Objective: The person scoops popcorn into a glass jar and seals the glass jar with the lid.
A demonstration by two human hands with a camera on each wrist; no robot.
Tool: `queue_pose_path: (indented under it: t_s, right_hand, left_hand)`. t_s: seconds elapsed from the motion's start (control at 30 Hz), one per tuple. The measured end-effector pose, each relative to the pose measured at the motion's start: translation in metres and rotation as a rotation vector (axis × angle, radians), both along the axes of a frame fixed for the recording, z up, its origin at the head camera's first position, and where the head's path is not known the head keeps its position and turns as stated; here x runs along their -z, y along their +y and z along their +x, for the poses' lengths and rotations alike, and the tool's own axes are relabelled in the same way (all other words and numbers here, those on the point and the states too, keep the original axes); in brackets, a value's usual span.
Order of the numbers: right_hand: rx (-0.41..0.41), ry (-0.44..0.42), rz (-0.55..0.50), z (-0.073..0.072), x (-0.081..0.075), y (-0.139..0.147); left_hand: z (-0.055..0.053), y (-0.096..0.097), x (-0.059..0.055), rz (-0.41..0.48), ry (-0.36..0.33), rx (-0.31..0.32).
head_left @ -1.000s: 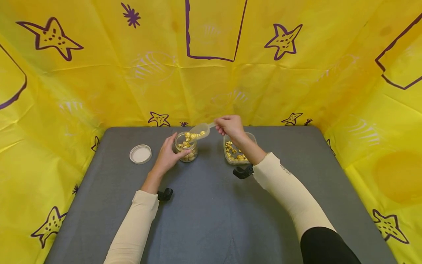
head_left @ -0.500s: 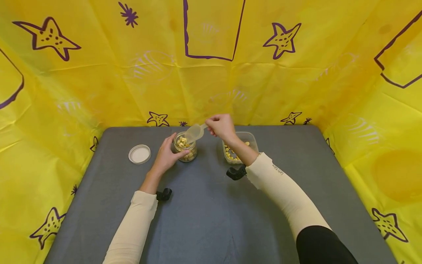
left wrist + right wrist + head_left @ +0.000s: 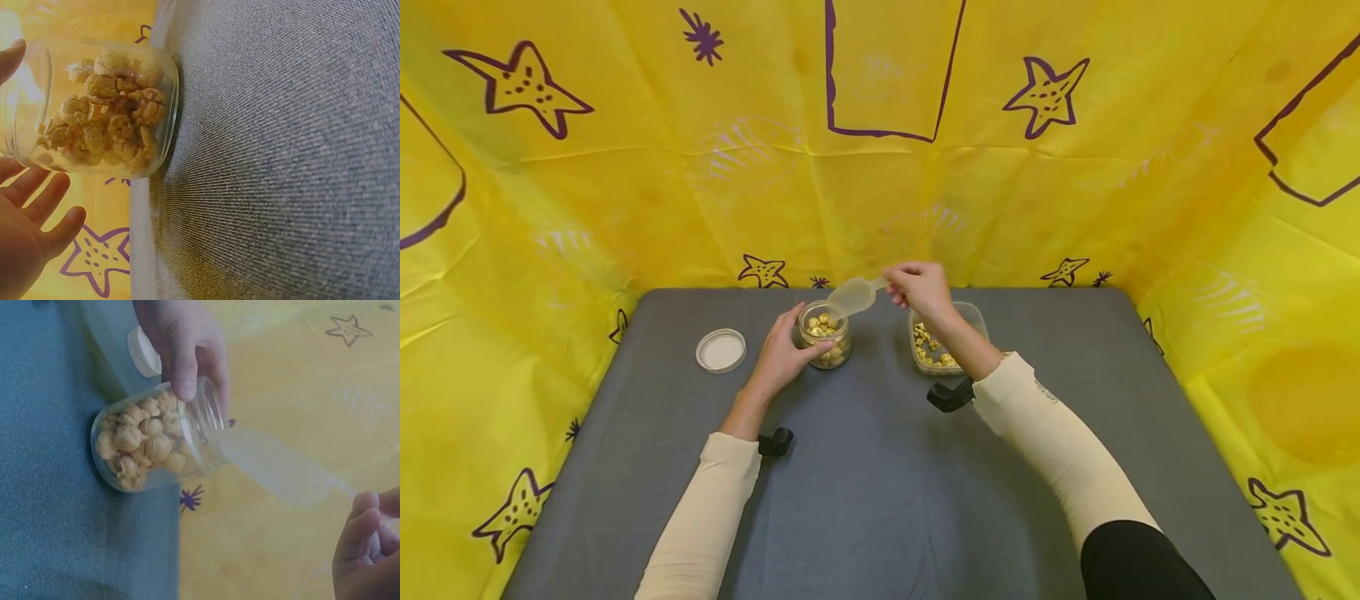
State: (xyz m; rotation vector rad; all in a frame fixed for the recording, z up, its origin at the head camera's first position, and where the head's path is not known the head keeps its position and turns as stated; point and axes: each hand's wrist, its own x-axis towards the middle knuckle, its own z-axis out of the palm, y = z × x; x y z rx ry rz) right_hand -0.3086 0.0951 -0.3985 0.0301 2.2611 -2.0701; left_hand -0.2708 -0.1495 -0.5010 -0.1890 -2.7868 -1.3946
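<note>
A clear jar (image 3: 826, 335) of caramel popcorn (image 3: 147, 434) stands upright on the table. My left hand (image 3: 782, 354) holds it near the rim, thumb on the near side and fingers around the far left. The left wrist view shows popcorn (image 3: 112, 119) heaped against the jar's wall. My right hand (image 3: 919, 290) pinches the handle of a translucent scoop (image 3: 852, 297) up and to the right of the jar. The scoop's bowl tilts down to the left, its tip right at the jar's mouth, and no popcorn shows in it.
A clear square tub (image 3: 973, 317) with some popcorn stands right of the jar, partly hidden beneath my right forearm. A round white lid (image 3: 720, 351) lies on the grey table (image 3: 850, 492) to the left. Yellow patterned cloth (image 3: 880, 200) hangs behind and at both sides.
The popcorn in the scoop has tipped into the jar. My right hand moved left with the scoop, then slightly back right. My left hand keeps its grip on the jar.
</note>
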Motion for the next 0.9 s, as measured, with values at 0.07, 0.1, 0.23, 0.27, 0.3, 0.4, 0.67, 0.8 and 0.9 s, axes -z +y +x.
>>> queue_pose_path:
  t_s: [0.07, 0.1, 0.23, 0.27, 0.3, 0.4, 0.67, 0.8, 0.9]
  right_hand:
    - [0.009, -0.010, -0.031, 0.000, 0.000, 0.004]
    - [0.014, -0.013, -0.045, 0.000, -0.001, 0.006]
    - [0.033, -0.010, -0.090, -0.002, -0.004, 0.016]
    - [0.036, -0.009, -0.097, -0.003, -0.005, 0.018]
    - [0.039, -0.006, -0.101, -0.003, -0.006, 0.021]
    - [0.050, 0.004, -0.108, -0.004, -0.009, 0.031]
    - [0.069, -0.004, -0.097, -0.004, -0.011, 0.056]
    - [0.074, -0.009, -0.101, -0.004, -0.009, 0.066]
    - [0.085, 0.007, -0.096, -0.005, -0.010, 0.074]
  left_hand:
    - [0.000, 0.000, 0.000, -0.002, 0.007, 0.002]
    - [0.000, 0.000, -0.001, -0.003, 0.011, 0.004]
    - [-0.001, -0.001, -0.003, 0.000, 0.024, 0.003]
    - [-0.001, 0.000, -0.004, 0.001, 0.025, 0.003]
    - [-0.002, 0.000, -0.005, 0.002, 0.026, 0.001]
    - [-0.005, 0.003, -0.010, -0.006, 0.037, 0.008]
    - [-0.013, 0.012, -0.025, -0.038, 0.074, 0.039]
    - [-0.015, 0.018, -0.029, -0.053, 0.093, 0.048]
    - [-0.016, 0.024, -0.032, -0.058, 0.115, 0.054]
